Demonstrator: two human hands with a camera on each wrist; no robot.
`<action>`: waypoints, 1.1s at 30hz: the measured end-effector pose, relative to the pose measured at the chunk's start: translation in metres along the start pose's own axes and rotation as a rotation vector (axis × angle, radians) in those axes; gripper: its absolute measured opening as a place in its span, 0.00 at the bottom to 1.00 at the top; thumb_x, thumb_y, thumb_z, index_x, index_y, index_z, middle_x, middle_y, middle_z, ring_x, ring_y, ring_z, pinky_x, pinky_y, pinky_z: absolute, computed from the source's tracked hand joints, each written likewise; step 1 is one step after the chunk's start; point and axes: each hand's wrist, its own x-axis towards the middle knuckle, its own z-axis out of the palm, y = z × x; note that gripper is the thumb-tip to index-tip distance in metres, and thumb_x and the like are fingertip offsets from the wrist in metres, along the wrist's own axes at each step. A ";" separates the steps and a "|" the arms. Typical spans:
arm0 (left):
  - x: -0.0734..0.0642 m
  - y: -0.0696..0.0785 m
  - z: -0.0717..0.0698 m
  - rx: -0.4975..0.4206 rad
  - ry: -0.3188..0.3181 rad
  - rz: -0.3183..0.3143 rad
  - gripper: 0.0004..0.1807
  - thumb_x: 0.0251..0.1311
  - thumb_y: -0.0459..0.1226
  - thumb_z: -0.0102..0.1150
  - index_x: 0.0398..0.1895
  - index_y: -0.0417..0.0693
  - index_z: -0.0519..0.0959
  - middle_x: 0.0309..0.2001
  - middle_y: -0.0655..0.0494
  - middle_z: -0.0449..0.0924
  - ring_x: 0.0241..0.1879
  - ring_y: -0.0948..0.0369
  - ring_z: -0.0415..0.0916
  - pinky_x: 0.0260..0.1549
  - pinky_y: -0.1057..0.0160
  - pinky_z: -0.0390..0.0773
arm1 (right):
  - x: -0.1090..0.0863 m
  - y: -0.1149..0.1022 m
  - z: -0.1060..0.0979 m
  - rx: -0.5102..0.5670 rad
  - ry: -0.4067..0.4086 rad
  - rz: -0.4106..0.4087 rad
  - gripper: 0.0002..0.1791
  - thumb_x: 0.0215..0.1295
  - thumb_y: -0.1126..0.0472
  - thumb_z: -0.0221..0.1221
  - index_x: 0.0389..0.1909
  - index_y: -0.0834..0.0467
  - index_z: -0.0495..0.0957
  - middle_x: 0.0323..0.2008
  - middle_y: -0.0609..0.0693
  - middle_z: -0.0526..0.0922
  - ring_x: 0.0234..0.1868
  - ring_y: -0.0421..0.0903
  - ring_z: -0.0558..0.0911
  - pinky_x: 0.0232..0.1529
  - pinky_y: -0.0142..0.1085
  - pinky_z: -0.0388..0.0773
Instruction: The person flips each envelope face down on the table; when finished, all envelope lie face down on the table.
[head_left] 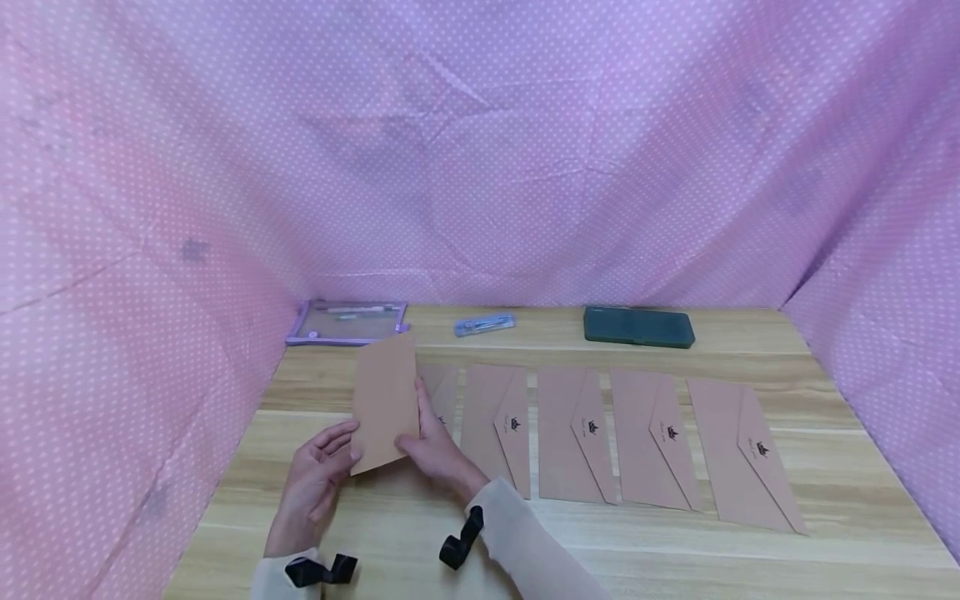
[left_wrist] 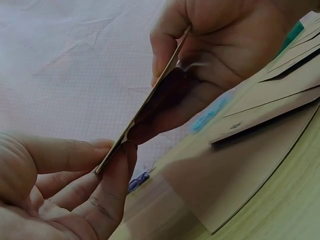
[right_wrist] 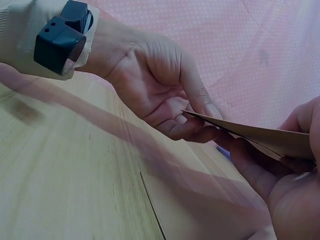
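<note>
A plain brown kraft envelope (head_left: 384, 404) is held up over the left part of the table, its blank side facing the head camera. My left hand (head_left: 318, 475) pinches its lower left edge between thumb and fingers, as the left wrist view also shows. On the opposite edge, my right hand (head_left: 435, 446) grips it, thumb on the near face and fingers behind. Seen nearly edge-on in the left wrist view, the held envelope (left_wrist: 145, 107) looks slightly parted along its length. Behind it, a similar envelope (head_left: 447, 385) on the table is partly hidden.
More brown envelopes with pointed flaps and black crown prints lie in a row to the right, from one beside the right hand (head_left: 483, 417) to the rightmost envelope (head_left: 738, 458). Along the back are a purple-edged pouch (head_left: 311, 325), a blue case (head_left: 485, 324) and a dark green box (head_left: 639, 327).
</note>
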 end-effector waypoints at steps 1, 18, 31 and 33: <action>-0.001 0.000 0.000 -0.011 0.001 0.000 0.24 0.59 0.15 0.52 0.49 0.48 0.83 0.40 0.62 0.86 0.35 0.71 0.82 0.31 0.76 0.81 | 0.000 0.001 0.000 -0.008 -0.004 -0.008 0.57 0.59 0.73 0.54 0.81 0.49 0.31 0.82 0.55 0.43 0.69 0.51 0.68 0.78 0.50 0.52; -0.005 0.016 -0.033 0.158 0.047 -0.001 0.25 0.59 0.18 0.55 0.46 0.57 0.85 0.37 0.69 0.88 0.26 0.75 0.77 0.19 0.78 0.70 | -0.008 0.004 0.003 -0.067 -0.129 -0.008 0.49 0.65 0.73 0.57 0.81 0.51 0.42 0.65 0.59 0.77 0.40 0.42 0.86 0.36 0.38 0.87; -0.004 0.034 -0.060 0.395 0.074 -0.060 0.23 0.59 0.23 0.61 0.48 0.62 0.85 0.41 0.76 0.87 0.39 0.77 0.79 0.34 0.78 0.80 | -0.006 0.014 0.027 -0.140 -0.041 0.039 0.43 0.60 0.76 0.60 0.76 0.61 0.57 0.42 0.59 0.87 0.21 0.39 0.83 0.28 0.32 0.85; -0.004 0.035 -0.063 0.417 0.081 -0.088 0.23 0.59 0.24 0.62 0.48 0.62 0.85 0.41 0.78 0.86 0.40 0.77 0.79 0.38 0.77 0.80 | -0.006 0.015 0.031 -0.159 -0.034 0.044 0.43 0.59 0.76 0.60 0.76 0.62 0.57 0.38 0.59 0.88 0.20 0.38 0.82 0.26 0.31 0.84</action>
